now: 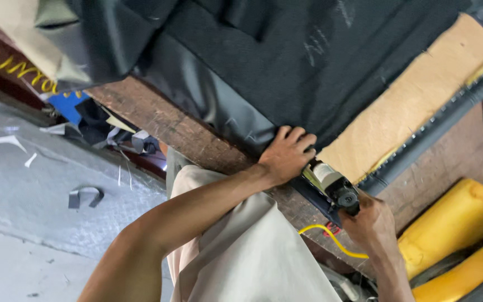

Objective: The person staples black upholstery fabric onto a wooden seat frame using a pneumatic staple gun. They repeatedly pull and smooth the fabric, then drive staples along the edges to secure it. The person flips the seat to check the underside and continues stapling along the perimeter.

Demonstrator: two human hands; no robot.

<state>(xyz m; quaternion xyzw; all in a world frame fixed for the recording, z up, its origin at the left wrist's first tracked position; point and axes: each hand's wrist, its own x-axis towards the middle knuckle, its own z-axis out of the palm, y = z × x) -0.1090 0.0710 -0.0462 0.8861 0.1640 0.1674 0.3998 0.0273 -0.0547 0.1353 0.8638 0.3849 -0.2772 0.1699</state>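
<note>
My left hand presses flat on the edge of a dark grey fabric cover, pulling it over a wooden panel that lies on a worn wooden workbench. My right hand grips a black pneumatic staple gun, its nose against the fabric edge just beside my left fingers. A yellow air hose runs from the gun down past my wrist. A row of staples lines the folded fabric border at the right.
Yellow foam cushions sit at the lower right. A coiled yellow hose hangs at the upper left. The grey floor below holds fabric scraps and strips. My beige trousers fill the lower middle.
</note>
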